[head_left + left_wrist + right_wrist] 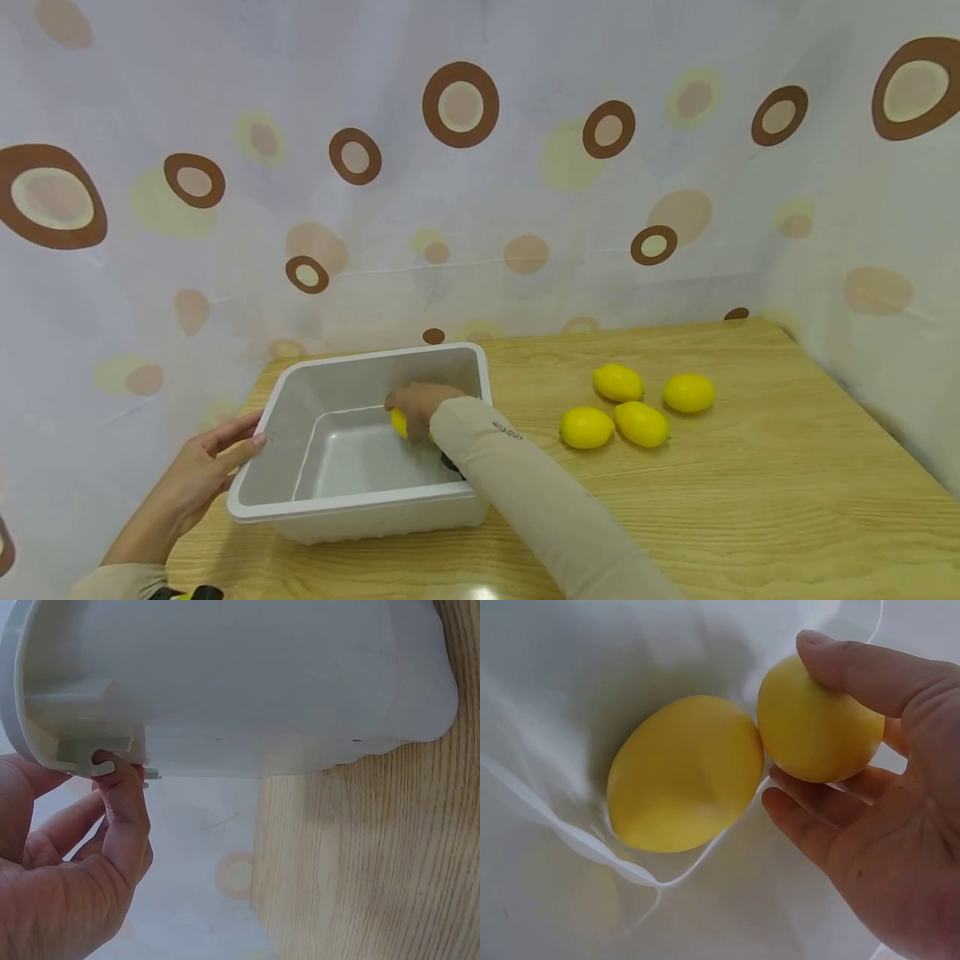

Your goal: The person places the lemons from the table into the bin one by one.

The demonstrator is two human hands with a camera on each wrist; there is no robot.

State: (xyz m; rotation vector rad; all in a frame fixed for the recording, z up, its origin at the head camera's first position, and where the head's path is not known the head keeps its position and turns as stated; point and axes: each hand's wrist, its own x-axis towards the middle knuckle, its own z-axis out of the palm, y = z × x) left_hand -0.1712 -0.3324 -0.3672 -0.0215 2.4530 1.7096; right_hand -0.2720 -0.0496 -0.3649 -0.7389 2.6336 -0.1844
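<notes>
My left hand (pixel 197 471) grips the left rim of a light grey plastic basin (pixel 352 502). In the left wrist view, its fingers (pixel 124 817) curl under the rim beside a small moulded hook. Reaching inside the basin, my right hand (pixel 423 405) holds a yellow lemon (pixel 817 724) between thumb and fingers. A second lemon (pixel 686 776) lies in a corner of the basin, right up against the held one in the right wrist view. From the head view, the sleeve and hand hide most of that corner.
On the wooden table (pixel 750 483), right of the basin, lie several more lemons: a back one (pixel 618 382), a front one (pixel 587 427), one beside it (pixel 642 423) and one farther right (pixel 688 392). A patterned curtain (pixel 525 208) hangs behind the table.
</notes>
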